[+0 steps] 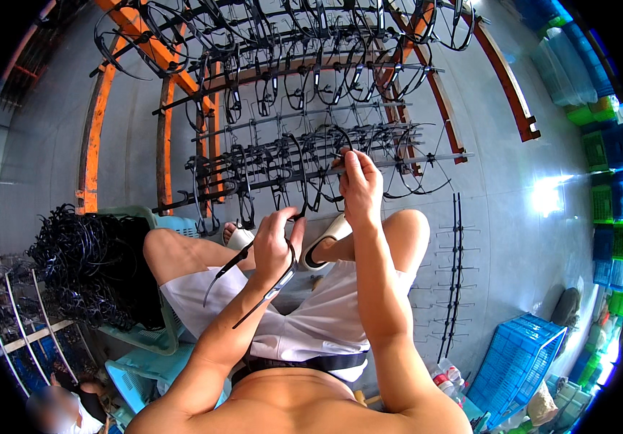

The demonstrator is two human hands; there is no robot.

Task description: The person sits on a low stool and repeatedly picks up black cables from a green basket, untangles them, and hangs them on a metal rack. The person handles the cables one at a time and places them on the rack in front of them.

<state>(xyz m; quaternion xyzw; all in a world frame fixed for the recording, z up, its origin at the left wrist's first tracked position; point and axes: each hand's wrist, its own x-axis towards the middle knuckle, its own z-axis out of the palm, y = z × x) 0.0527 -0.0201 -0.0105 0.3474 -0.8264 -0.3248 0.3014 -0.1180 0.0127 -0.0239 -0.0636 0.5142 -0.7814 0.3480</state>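
Observation:
My left hand (274,247) is closed around several thin black curved strips (282,283), whose ends stick out past my wrist. What exactly these strips are I cannot make out. Farther forward, the fingertips of my right hand (361,186) pinch a thin black curved piece (341,137) at the bar of a rack. That black hooked rack (253,184) lies across in front of me, with many similar dark loops hanging from it. My right fingers partly hide the spot where the piece meets the bar.
Orange metal posts (93,130) frame the rack. At my left, a pale green basket (170,318) holds a heap of black strips (98,271). A hooked bar (454,275) lies on the floor at right, near a blue crate (521,362). Another person (73,409) is at lower left.

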